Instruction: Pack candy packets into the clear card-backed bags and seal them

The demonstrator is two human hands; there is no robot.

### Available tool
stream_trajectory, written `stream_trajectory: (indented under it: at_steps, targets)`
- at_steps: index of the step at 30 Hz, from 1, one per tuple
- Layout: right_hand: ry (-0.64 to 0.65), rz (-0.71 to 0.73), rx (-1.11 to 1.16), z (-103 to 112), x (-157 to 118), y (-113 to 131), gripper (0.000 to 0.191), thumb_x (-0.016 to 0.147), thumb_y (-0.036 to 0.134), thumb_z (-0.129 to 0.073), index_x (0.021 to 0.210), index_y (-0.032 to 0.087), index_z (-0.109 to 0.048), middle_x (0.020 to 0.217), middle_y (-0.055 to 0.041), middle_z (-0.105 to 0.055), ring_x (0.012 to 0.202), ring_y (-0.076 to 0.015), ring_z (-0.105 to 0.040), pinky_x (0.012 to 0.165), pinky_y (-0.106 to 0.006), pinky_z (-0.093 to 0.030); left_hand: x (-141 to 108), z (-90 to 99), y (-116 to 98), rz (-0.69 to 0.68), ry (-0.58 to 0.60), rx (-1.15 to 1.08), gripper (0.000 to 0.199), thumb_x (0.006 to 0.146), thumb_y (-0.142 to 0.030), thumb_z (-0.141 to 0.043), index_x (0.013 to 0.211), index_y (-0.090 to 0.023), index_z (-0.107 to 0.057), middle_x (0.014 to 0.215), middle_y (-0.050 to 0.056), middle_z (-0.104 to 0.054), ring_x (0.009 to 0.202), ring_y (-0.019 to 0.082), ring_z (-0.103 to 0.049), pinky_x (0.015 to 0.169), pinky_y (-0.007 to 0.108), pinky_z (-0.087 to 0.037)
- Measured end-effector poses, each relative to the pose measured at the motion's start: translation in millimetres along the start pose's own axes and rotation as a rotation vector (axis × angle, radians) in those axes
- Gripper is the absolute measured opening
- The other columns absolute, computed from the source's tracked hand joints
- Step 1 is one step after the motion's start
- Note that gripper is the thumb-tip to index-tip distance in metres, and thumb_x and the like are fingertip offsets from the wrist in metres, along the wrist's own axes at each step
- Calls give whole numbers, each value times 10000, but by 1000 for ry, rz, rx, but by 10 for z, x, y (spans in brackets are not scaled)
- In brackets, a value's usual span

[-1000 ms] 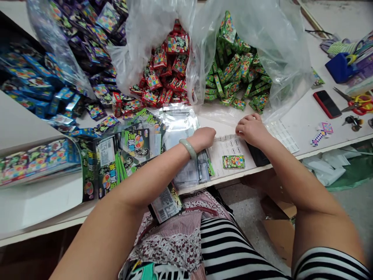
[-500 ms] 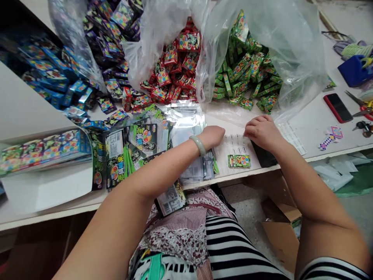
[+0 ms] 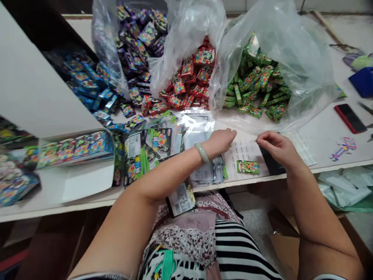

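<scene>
My left hand (image 3: 223, 140) is closed, its fingers curled together at the upper left part of a pale sheet of small printed labels (image 3: 239, 150). What its fingertips grip, if anything, is hidden. My right hand (image 3: 276, 146) is raised at the sheet's right side, thumb and forefinger pinched; anything between them is too small to make out. Flat on the sheet's lower part lies a small green patterned box (image 3: 247, 167). A black flat object (image 3: 270, 160) lies partly under my right hand. Clear packaging sleeves (image 3: 198, 134) are stacked beneath my left forearm.
Behind my hands, plastic bags hold purple boxes (image 3: 140, 50), red boxes (image 3: 186, 83) and green boxes (image 3: 259, 83). Blue boxes (image 3: 90, 83) and a white carton (image 3: 87, 182) stand left. At right lie a red-edged phone (image 3: 350, 118) and a beaded piece (image 3: 344, 149).
My right hand has drawn back to the right, away from the label sheet, its fingers now in a pinch. My left hand stays at the sheet. The camera view has shifted left.
</scene>
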State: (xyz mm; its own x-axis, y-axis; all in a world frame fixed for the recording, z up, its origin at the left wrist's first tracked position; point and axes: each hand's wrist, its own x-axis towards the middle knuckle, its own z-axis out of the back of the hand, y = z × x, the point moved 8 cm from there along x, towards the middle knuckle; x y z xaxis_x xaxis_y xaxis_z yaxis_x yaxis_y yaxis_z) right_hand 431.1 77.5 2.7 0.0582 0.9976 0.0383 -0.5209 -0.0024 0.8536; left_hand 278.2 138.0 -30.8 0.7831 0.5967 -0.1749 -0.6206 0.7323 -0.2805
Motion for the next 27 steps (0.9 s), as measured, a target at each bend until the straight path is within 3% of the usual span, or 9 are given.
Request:
stream_trajectory:
  at_steps: [3,6,8,11,13,16,19,22,27]
  targets:
    - [178,-80,226,-350,-218,97,305,783,517,-725,741,228,-638,751,-17,-637,728,-174,-583,697,-314,-486,-457,337,288,-60,-252,-262,449,908,-234,-639,1331,-168,-503,1308,120,-635,1107,209,-644,909,327,-517]
    - [471,-116,368,-932,-521,267,299,812,501,-720,733,220,-654,741,-29,-642,711,-169,-591,668,-298,-487,-1222,452,829,75,-421,-426,335,939,-246,-597,1265,-179,-558,1116,79,-704,855,145,-651,792,297,-524]
    - [654,-113,429,-1376,-722,415,284,841,487,-697,768,213,-668,773,-40,-655,730,-170,-602,680,-298,-489,-1774,368,1106,192,-468,-411,233,941,-260,-591,1161,-185,-619,1011,59,-706,774,135,-618,762,305,-519]
    - [826,-90,472,-1999,-902,630,278,858,484,-673,823,208,-665,841,-48,-666,777,-173,-605,723,-305,-484,-2357,120,1258,254,-479,-319,219,949,-318,-589,1110,-187,-656,1031,73,-681,922,188,-619,848,366,-522]
    - [874,-91,471,-2333,-928,712,304,859,512,-655,830,209,-647,839,-38,-652,778,-169,-589,731,-309,-475,-2551,15,1308,309,-564,-249,340,948,-353,-593,1236,-174,-613,1160,118,-643,1081,239,-581,945,435,-497]
    - [895,-108,431,-2651,-919,731,363,843,570,-638,819,209,-620,803,-21,-622,746,-160,-561,721,-312,-466,-2552,-72,1309,312,-611,-242,325,935,-343,-616,1223,-192,-621,1230,109,-619,1148,253,-533,1014,466,-453]
    - [929,-102,377,-2729,-956,755,377,842,580,-633,827,204,-620,835,-29,-629,775,-164,-574,751,-323,-478,-2468,-102,1261,245,-571,-360,138,915,-286,-639,1017,-197,-664,1108,61,-668,1081,226,-549,999,438,-450]
    - [949,-7,313,-2567,-958,987,336,877,540,-613,823,209,-626,848,-32,-638,793,-167,-591,755,-322,-488,-2531,-102,1229,249,-588,-590,83,907,-266,-625,950,-194,-628,991,38,-676,994,195,-586,930,390,-480]
    - [602,344,92,-1995,-479,1753,222,936,415,-568,814,234,-609,875,-44,-644,845,-187,-589,814,-347,-460,-2699,-9,984,201,-642,-867,134,907,-277,-599,1014,-205,-563,997,42,-641,944,160,-608,870,317,-506]
